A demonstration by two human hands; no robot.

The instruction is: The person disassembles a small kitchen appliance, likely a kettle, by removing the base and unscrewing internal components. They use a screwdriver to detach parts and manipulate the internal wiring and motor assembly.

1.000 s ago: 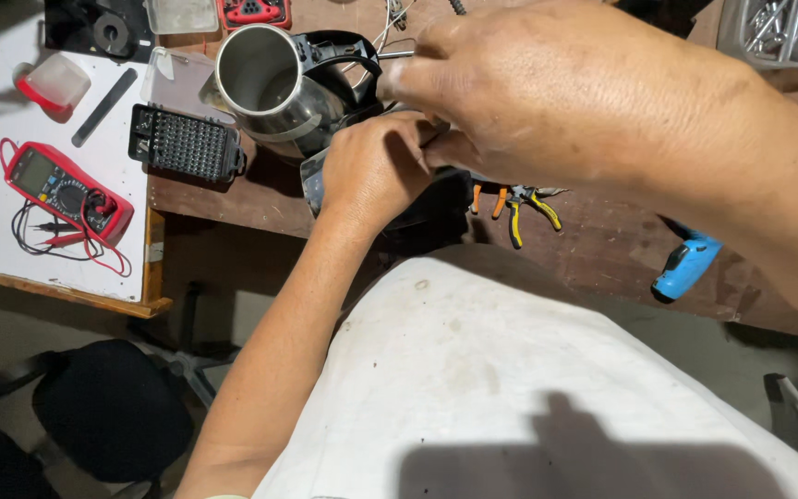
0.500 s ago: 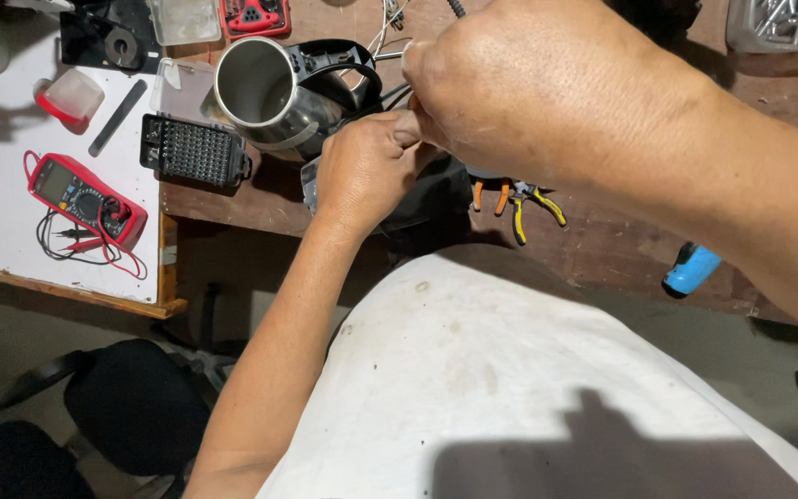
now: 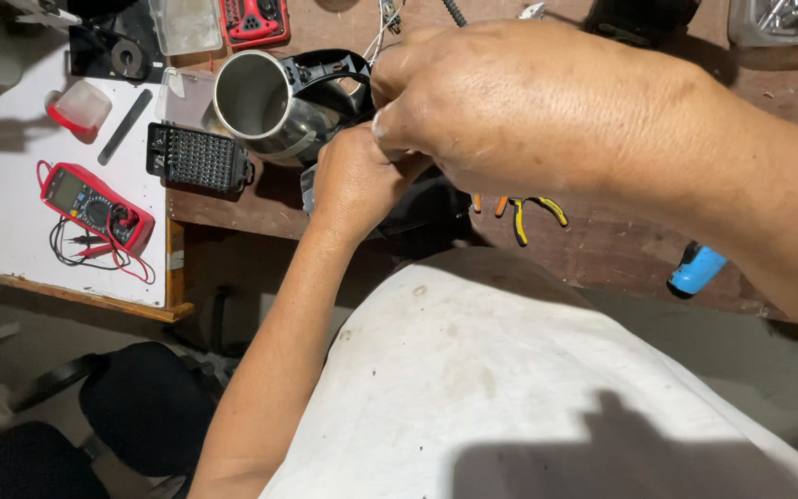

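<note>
My left hand (image 3: 357,180) and right hand (image 3: 519,111) meet with fingers clenched over something small I can't make out, just beside the steel electric kettle (image 3: 274,106) lying tipped on the wooden table (image 3: 602,240). Pliers (image 3: 533,208) sit near; a red multimeter (image 3: 94,205) lies well apart.

Repair workshop, small electronics/appliance bench by the look of it. Worn wooden workbench (image 3: 602,249) with a white board (image 3: 11,231) laid at one end. On the board: red multimeter (image 3: 94,205) with its leads coiled beside it. Next to that, a black screwdriver bit set (image 3: 196,159). Orange- and yellow-handled pliers (image 3: 524,211) and a blue-handled tool (image 3: 695,270) lie on the wood. A steel electric kettle (image 3: 274,106) lies on its side mid-bench. Clear parts boxes (image 3: 187,23) along the back edge. Black stool (image 3: 140,407) below the bench.
</note>
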